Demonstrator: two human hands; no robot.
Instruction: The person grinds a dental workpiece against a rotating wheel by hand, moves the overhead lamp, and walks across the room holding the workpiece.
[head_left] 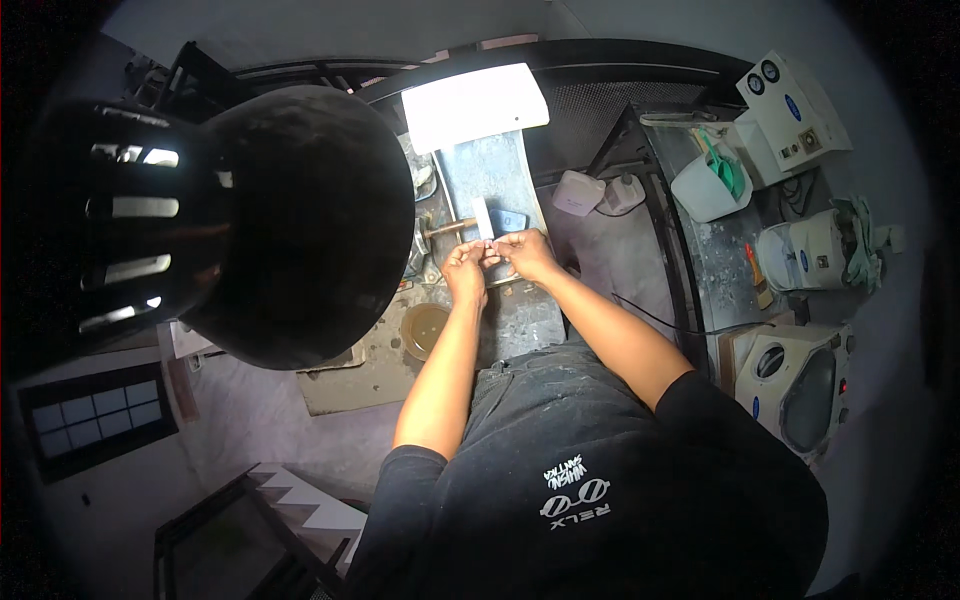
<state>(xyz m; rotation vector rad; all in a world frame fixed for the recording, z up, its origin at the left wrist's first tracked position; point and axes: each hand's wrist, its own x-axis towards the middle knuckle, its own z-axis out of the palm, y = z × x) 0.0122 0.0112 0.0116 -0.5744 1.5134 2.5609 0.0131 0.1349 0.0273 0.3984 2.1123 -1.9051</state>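
My left hand (465,274) and my right hand (527,256) meet close together, fingers pinched around something small that I cannot make out. Just beyond the fingertips stands a narrow white wheel (483,217), seen edge-on, on a brown spindle (450,228) that comes in from the left. The fingertips are very near the wheel's lower edge; whether the held piece touches it I cannot tell. Behind the wheel, a blue rectangular piece (510,221) lies in a grey metal tray (484,170).
A large black lamp shade (310,230) fills the left. A bright white panel (475,103) covers the tray's far end. A round brown dish (425,330) sits left of my forearm. On the right bench are a white bucket with a green scoop (711,185) and several cream machines (795,385).
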